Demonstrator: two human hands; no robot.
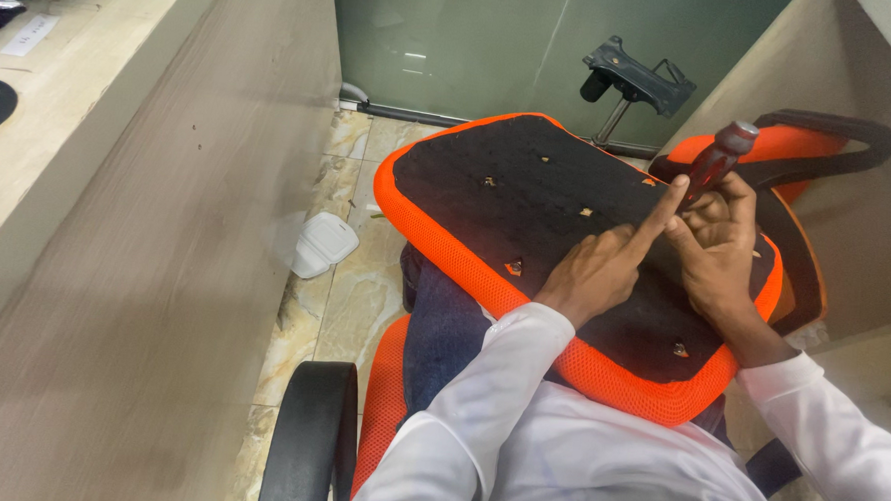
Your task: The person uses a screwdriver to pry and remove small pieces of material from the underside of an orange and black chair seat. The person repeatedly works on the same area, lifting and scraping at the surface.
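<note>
Hands meet over an upturned orange chair seat resting across the person's lap, its black fabric underside facing up.

Head view: the right hand is clenched around a red-handled screwdriver, whose dark rounded butt points up and away; the shaft and tip are hidden behind the fingers, so where the tip sits on the underside cannot be told. The left hand grasps nothing: its index finger is stretched out and touches the screwdriver handle just beside the right hand, the other fingers curled loosely on the fabric. Small metal screw points dot the underside, one near the front edge, others nearer the middle. Behind the seat lies an orange and black backrest, and further back a black metal chair mechanism leans by a green glass wall. A white plastic piece lies on the marbled floor, beside a pale wooden bench. A black armrest shows at the lower edge.

As a judgement, the risk lies in the steadying finger: should the screwdriver slip off its hidden seating, the tip could skid into the left hand or tear the fabric. The seat, balanced on the lap only, could also tip sideways under a hard push.
</note>
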